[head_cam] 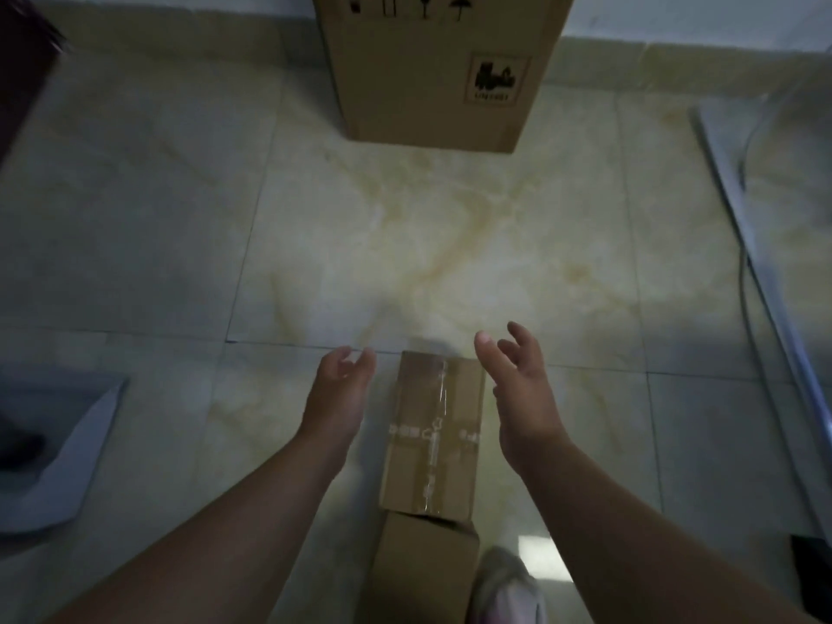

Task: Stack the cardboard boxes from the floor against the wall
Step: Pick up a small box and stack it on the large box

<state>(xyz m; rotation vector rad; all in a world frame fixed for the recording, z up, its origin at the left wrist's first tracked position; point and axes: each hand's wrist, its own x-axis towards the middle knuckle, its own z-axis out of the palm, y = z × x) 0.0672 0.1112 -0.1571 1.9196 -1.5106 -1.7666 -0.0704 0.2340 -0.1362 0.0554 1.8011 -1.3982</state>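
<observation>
A small taped cardboard box (pixel 432 434) lies on the tiled floor just in front of me. Behind it, nearer my feet, sits a second plain cardboard box (pixel 423 569). My left hand (pixel 340 389) hovers at the small box's left side, fingers apart, holding nothing. My right hand (pixel 517 389) hovers at its right side, also open and not touching it. A large cardboard box (pixel 432 69) with printed handling symbols and a logo stands against the wall at the top of the view.
Glossy marble floor tiles (pixel 405 245) stretch between the boxes. A pale sheet or board (pixel 58 452) lies at the left. A glass panel with a metal edge (pixel 765 245) leans at the right. My shoe (pixel 508 587) is beside the near box.
</observation>
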